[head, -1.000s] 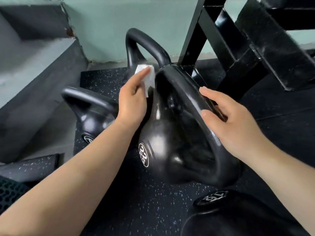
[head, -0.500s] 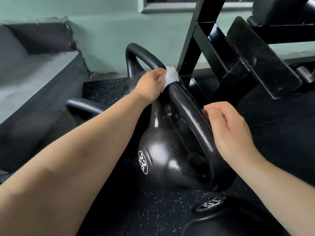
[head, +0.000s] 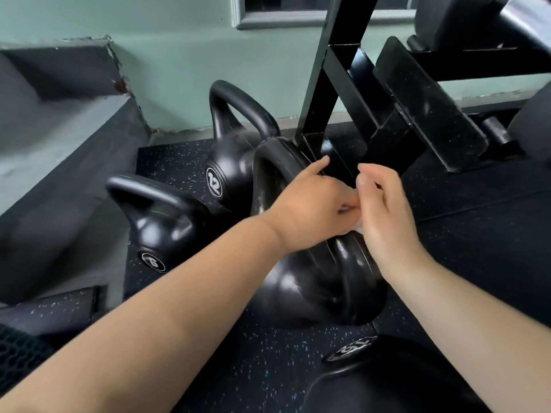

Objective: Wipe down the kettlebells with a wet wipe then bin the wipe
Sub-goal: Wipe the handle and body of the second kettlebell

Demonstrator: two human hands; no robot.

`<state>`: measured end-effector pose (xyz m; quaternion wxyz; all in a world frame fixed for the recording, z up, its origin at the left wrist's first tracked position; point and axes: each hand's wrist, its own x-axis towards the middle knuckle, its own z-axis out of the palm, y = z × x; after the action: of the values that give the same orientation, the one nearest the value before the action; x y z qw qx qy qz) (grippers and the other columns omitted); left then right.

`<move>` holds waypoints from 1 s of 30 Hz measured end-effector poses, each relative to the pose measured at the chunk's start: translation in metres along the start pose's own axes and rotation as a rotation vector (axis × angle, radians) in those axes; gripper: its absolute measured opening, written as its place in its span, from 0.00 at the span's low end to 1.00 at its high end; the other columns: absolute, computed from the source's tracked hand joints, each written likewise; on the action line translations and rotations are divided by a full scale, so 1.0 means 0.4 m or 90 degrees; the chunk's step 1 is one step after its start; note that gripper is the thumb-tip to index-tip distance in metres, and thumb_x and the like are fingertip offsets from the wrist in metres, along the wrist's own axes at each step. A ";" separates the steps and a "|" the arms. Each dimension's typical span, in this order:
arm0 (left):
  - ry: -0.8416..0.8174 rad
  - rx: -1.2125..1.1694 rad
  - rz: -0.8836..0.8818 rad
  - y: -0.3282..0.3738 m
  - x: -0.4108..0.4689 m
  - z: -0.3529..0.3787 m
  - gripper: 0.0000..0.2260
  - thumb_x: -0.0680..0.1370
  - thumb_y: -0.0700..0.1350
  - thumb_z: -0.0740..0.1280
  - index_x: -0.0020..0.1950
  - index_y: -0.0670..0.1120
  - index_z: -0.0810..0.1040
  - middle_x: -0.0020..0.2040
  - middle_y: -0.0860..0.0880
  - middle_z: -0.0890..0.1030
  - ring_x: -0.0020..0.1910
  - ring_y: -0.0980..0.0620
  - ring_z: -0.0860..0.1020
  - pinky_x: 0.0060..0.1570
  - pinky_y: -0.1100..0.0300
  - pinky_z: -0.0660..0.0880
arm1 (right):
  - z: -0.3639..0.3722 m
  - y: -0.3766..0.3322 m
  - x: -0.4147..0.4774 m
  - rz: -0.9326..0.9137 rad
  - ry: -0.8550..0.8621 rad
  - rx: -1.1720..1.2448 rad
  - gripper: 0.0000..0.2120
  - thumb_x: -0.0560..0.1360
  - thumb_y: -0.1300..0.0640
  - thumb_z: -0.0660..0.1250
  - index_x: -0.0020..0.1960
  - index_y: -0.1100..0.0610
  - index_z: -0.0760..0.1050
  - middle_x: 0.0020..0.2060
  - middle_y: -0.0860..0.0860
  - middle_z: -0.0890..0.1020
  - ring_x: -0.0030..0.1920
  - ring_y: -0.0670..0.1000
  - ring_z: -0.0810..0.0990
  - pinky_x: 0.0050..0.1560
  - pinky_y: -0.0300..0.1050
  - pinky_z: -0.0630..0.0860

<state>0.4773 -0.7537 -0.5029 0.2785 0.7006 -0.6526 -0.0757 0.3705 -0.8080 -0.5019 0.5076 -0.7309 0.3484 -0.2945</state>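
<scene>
Wet wipe pinched in left hand fingers on kettlebell; right hand grasp unclear.

On the speckled rubber floor the large black iron kettlebell sits centre; the black kettlebell marked 12 stands behind it, seemingly touching; the black kettlebell marked 16 is left; the black steel rack is behind-right.

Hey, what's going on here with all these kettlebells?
A person is cleaning kettlebells on a gym floor. Their left hand holds a wet wipe, mostly hidden, against the handle of the large kettlebell in the middle. The right hand is close beside it with curled fingers; whether it also grips the wipe is unclear. The kettlebell marked 12 stands just behind. The wipe is not yet binned.
</scene>
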 end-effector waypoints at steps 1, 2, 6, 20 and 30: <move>0.010 -0.044 -0.001 0.008 -0.011 0.007 0.11 0.74 0.42 0.60 0.32 0.47 0.74 0.35 0.51 0.78 0.44 0.58 0.76 0.68 0.68 0.38 | -0.009 -0.008 0.004 0.018 -0.059 0.019 0.08 0.77 0.50 0.55 0.53 0.45 0.70 0.56 0.48 0.74 0.54 0.45 0.76 0.54 0.40 0.77; 0.043 -0.111 -0.005 0.011 -0.022 0.016 0.06 0.73 0.42 0.62 0.37 0.47 0.77 0.37 0.56 0.78 0.46 0.64 0.75 0.66 0.71 0.36 | -0.020 -0.017 0.006 0.029 -0.124 0.032 0.09 0.76 0.50 0.56 0.54 0.44 0.71 0.53 0.44 0.76 0.54 0.42 0.76 0.50 0.34 0.77; 0.178 -0.365 -0.056 0.013 -0.082 0.031 0.09 0.66 0.51 0.67 0.45 0.61 0.74 0.47 0.72 0.75 0.58 0.75 0.67 0.70 0.69 0.43 | -0.060 -0.031 0.010 0.006 -0.276 -0.020 0.21 0.73 0.55 0.63 0.65 0.48 0.66 0.54 0.39 0.75 0.54 0.36 0.74 0.46 0.27 0.74; 0.189 -0.260 -0.172 -0.087 -0.086 0.020 0.27 0.72 0.54 0.59 0.70 0.49 0.62 0.67 0.59 0.55 0.74 0.52 0.53 0.73 0.45 0.52 | -0.007 -0.043 0.147 0.188 -0.062 -0.019 0.15 0.72 0.68 0.60 0.58 0.60 0.74 0.48 0.55 0.80 0.48 0.52 0.79 0.48 0.44 0.76; 0.194 -0.308 -0.159 -0.102 -0.089 0.019 0.23 0.75 0.50 0.59 0.70 0.51 0.62 0.68 0.60 0.55 0.71 0.62 0.52 0.74 0.53 0.53 | 0.005 -0.066 0.092 0.173 -0.242 -0.116 0.15 0.77 0.56 0.57 0.54 0.65 0.74 0.49 0.64 0.81 0.51 0.62 0.79 0.58 0.57 0.73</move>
<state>0.5042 -0.7221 -0.5384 0.5203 0.6922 -0.4750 -0.1567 0.3993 -0.8302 -0.4745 0.5310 -0.7623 0.3670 -0.0477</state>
